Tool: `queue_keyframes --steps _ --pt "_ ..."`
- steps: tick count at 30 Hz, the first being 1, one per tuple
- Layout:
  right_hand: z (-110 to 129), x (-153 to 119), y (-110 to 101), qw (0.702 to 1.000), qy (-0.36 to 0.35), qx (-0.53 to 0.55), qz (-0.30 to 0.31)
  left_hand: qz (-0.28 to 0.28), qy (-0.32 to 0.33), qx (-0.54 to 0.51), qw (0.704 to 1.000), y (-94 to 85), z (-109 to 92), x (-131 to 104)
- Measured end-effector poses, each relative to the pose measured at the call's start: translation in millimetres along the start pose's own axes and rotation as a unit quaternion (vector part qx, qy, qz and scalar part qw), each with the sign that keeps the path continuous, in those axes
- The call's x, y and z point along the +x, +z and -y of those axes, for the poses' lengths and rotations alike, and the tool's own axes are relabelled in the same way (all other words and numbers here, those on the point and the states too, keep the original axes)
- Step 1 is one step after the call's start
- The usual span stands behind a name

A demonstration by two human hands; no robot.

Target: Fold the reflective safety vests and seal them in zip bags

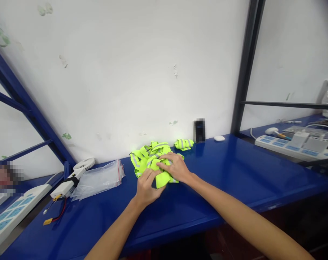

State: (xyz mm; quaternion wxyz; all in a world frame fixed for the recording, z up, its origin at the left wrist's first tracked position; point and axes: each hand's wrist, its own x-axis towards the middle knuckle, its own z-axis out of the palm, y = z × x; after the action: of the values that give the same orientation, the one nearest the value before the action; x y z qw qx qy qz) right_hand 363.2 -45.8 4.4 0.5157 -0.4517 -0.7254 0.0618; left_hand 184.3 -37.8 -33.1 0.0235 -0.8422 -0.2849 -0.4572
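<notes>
Blue surface (212, 180) against a white wall (153, 72). Fluorescent yellow-green reflective straps (152, 156) lie heaped at mid-surface, toward the wall, silver bands showing, loops tangled. Left hand (148, 187) at the near edge of the heap; its grip pinches a broad yellow flap between thumb and fingers. Right hand (177, 166) on the heap's right side, thumb and fingers bent over the fabric; cannot tell whether that grip pinches or only presses. Rolled reflective bundle (183, 144) just beyond, near the wall. Right of it, a dark upright device (199, 130), blurred, then a small white case (219, 138). Left of heap: clear plastic bags (101, 180) with red seal lines, near a white handheld fan (84, 164).
</notes>
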Motion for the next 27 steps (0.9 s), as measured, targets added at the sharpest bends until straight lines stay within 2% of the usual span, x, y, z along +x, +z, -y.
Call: queue_keyframes --steps 2,4,8,10,17,21,27 --pt "3 -3 1 0.999 -0.011 -0.012 0.044 -0.04 -0.011 0.062 0.997 -5.5 4 3" --pt "3 -7 3 0.995 -0.033 -0.028 0.094 -0.028 -0.017 0.086 0.996 -10.3 8 7" --pt "1 -13 6 0.985 -0.094 -0.043 0.138 0.135 -0.036 0.005 0.99 -12.2 19 8" --pt "1 -14 4 0.981 -0.115 -0.05 0.151 0.169 -0.057 -0.028 0.984 -11.1 23 6" --pt "1 -19 -6 0.958 -0.175 -0.072 0.216 0.148 -0.125 -0.056 0.979 -12.8 14 6" --pt "-2 -26 -4 0.954 -0.189 -0.13 0.191 0.142 -0.132 -0.076 0.978 -12.0 7 9" --pt "4 -38 10 0.942 -0.199 -0.223 0.152 0.108 -0.166 -0.082 0.977 -12.3 8 11"
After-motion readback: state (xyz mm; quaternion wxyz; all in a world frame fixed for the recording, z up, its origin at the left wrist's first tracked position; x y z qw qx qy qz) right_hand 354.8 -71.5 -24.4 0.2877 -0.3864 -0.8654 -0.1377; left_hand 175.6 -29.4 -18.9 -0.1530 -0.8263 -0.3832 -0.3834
